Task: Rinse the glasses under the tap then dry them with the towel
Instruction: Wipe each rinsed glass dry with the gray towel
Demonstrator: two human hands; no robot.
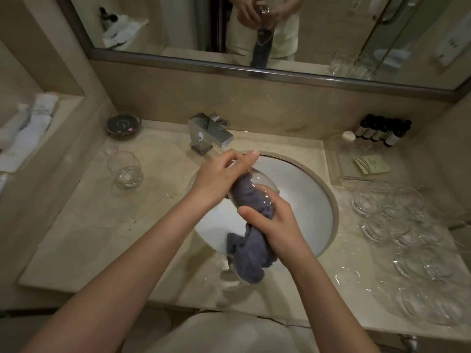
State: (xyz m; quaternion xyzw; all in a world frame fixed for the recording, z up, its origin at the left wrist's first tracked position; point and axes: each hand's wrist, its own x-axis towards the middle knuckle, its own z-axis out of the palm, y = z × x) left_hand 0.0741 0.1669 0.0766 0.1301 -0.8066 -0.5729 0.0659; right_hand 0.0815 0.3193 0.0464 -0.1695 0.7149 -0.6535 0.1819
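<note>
tap [210, 132] behind sink [330, 200] (glasses [397, 225] right), towel [251, 250] above

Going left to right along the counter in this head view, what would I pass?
Rolled white towels → dark dish → lone glass → tap → sink → clear tray → dark bottles.

Over the sink [328, 200], glass [257, 186] in left hand [219, 179], grey towel [251, 250] inside, right hand [275, 225] around towel.

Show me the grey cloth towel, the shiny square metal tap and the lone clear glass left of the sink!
grey cloth towel [251, 253]: head view, hanging bunched part.
shiny square metal tap [210, 133]: head view, top of spout.
lone clear glass [125, 169]: head view, its side wall.
</note>
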